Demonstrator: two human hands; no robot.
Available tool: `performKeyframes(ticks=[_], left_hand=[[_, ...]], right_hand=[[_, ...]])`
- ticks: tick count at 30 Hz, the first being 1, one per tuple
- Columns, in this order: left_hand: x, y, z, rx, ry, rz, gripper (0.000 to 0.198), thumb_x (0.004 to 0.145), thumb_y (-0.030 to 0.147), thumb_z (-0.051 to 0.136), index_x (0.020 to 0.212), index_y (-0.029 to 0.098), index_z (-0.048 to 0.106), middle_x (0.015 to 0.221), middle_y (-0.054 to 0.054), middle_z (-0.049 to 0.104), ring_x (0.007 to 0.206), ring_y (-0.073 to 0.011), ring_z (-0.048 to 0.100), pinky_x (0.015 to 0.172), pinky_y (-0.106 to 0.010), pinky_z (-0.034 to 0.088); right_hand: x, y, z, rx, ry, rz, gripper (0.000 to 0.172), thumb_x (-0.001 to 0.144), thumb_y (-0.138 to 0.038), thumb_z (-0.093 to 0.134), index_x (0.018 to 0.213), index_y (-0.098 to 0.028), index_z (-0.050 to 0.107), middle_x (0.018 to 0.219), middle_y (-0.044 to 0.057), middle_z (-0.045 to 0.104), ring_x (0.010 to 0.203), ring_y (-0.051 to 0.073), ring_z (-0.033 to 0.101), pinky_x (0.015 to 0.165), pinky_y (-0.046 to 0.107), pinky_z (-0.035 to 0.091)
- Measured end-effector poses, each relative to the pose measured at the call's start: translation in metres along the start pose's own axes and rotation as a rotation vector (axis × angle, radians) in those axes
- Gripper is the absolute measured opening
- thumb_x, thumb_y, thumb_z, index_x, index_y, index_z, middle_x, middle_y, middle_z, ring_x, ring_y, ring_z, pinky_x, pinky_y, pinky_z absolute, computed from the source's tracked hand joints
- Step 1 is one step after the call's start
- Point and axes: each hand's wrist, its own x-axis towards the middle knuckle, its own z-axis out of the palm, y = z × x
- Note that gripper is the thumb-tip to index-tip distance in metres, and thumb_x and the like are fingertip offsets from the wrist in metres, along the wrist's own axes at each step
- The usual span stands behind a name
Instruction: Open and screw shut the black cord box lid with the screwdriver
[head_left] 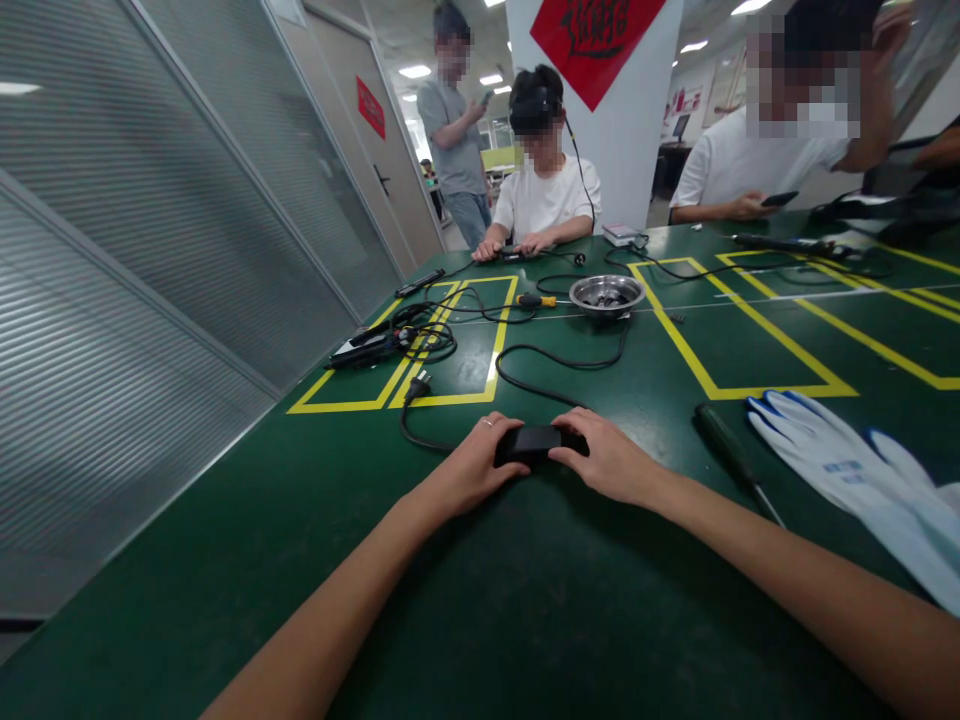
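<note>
A black power adapter (531, 442) lies on the green table in front of me, gripped at both ends. My left hand (484, 458) wraps its left end, thumb along the near side. Around the right end are the fingers of my right hand (598, 452), the thumb also on the near side. From the left end a black cord runs to a plug (418, 386) with bare prongs. Another black cable (525, 382) leads away behind my right hand and curves toward a metal bowl (606, 294) holding small dark parts. The adapter's underside is hidden.
Right of my hands lie a dark-handled screwdriver (729, 450) and white-blue gloves (862, 480). A yellow-black screwdriver (537, 301) touches the bowl area. Coiled cables (427, 335) sit at left. Yellow tape (495, 365) marks the table (480, 640). A person (547, 190) works opposite; two others hold phones.
</note>
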Motion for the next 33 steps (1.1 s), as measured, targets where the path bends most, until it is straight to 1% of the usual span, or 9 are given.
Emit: performKeyframes(ticks=[4, 8, 14, 16, 19, 22, 26, 30, 33], left_hand=[[0.002, -0.004, -0.001, -0.028, 0.007, -0.052, 0.045, 0.075, 0.034, 0.072, 0.114, 0.020, 0.055, 0.105, -0.005, 0.056, 0.096, -0.0240, 0.055, 0.086, -0.040, 0.046], [0.003, -0.001, -0.004, -0.063, 0.032, -0.049, 0.039, 0.079, 0.038, 0.068, 0.112, 0.019, 0.056, 0.104, -0.006, 0.057, 0.092, -0.0219, 0.056, 0.079, -0.035, 0.047], [0.000, 0.023, -0.006, -0.097, 0.220, -0.035, 0.036, 0.083, 0.039, 0.065, 0.112, 0.020, 0.055, 0.104, -0.006, 0.057, 0.095, -0.0219, 0.055, 0.085, -0.035, 0.046], [-0.003, 0.031, -0.005, -0.098, 0.219, -0.024, 0.038, 0.084, 0.043, 0.063, 0.112, 0.020, 0.054, 0.106, -0.006, 0.057, 0.095, -0.0219, 0.055, 0.084, -0.035, 0.047], [-0.005, 0.033, -0.003, 0.023, 0.161, 0.026, 0.055, 0.081, 0.051, 0.063, 0.124, 0.020, 0.047, 0.120, -0.009, 0.051, 0.108, -0.0259, 0.051, 0.094, -0.040, 0.043], [-0.006, 0.024, -0.001, 0.234, 0.078, -0.007, 0.057, 0.083, 0.053, 0.060, 0.127, 0.020, 0.047, 0.121, -0.011, 0.050, 0.109, -0.0295, 0.051, 0.097, -0.047, 0.041], [-0.004, 0.012, 0.001, 0.250, -0.038, -0.028, 0.039, 0.090, 0.044, 0.053, 0.122, 0.024, 0.052, 0.112, -0.007, 0.051, 0.095, -0.0236, 0.058, 0.088, -0.040, 0.048], [-0.003, 0.014, 0.003, 0.226, -0.016, -0.054, 0.047, 0.085, 0.052, 0.055, 0.125, 0.026, 0.053, 0.117, -0.007, 0.047, 0.088, -0.0220, 0.060, 0.084, -0.039, 0.050], [-0.003, 0.018, 0.004, 0.246, 0.036, -0.052, 0.047, 0.084, 0.056, 0.055, 0.119, 0.025, 0.057, 0.116, -0.007, 0.047, 0.087, -0.0221, 0.060, 0.084, -0.041, 0.051]], right_hand=[[-0.002, 0.000, 0.001, 0.062, 0.017, 0.020, 0.030, 0.082, -0.035, 0.058, 0.108, -0.020, 0.061, 0.103, 0.009, 0.061, 0.099, 0.021, 0.056, 0.091, 0.043, 0.044], [-0.004, -0.002, 0.000, 0.179, 0.053, 0.044, 0.035, 0.080, -0.032, 0.062, 0.112, -0.020, 0.059, 0.109, 0.009, 0.060, 0.103, 0.022, 0.056, 0.096, 0.045, 0.042], [-0.001, -0.017, -0.012, 0.520, 0.063, 0.114, 0.048, 0.075, -0.029, 0.066, 0.120, -0.022, 0.051, 0.119, 0.007, 0.061, 0.110, 0.019, 0.059, 0.101, 0.042, 0.044], [-0.004, -0.023, -0.019, 0.654, 0.046, 0.152, 0.046, 0.075, -0.029, 0.067, 0.118, -0.021, 0.052, 0.117, 0.007, 0.063, 0.110, 0.019, 0.060, 0.101, 0.040, 0.045], [-0.017, -0.024, -0.034, 0.820, 0.077, 0.231, 0.044, 0.079, -0.032, 0.062, 0.119, -0.020, 0.049, 0.123, 0.009, 0.061, 0.116, 0.020, 0.058, 0.103, 0.041, 0.044], [-0.037, -0.014, -0.052, 0.933, 0.119, 0.327, 0.043, 0.086, -0.038, 0.052, 0.124, -0.020, 0.045, 0.128, 0.013, 0.058, 0.119, 0.023, 0.056, 0.102, 0.046, 0.045], [-0.059, 0.013, -0.067, 0.989, 0.199, 0.467, 0.047, 0.089, -0.050, 0.039, 0.125, -0.020, 0.047, 0.128, 0.016, 0.058, 0.117, 0.026, 0.057, 0.100, 0.049, 0.047], [-0.068, 0.036, -0.066, 0.970, 0.260, 0.556, 0.044, 0.091, -0.051, 0.033, 0.116, -0.020, 0.052, 0.131, 0.015, 0.056, 0.113, 0.024, 0.060, 0.098, 0.047, 0.049], [-0.069, 0.043, -0.066, 0.898, 0.279, 0.592, 0.043, 0.092, -0.050, 0.029, 0.111, -0.020, 0.054, 0.120, 0.016, 0.064, 0.105, 0.024, 0.064, 0.090, 0.047, 0.053]])
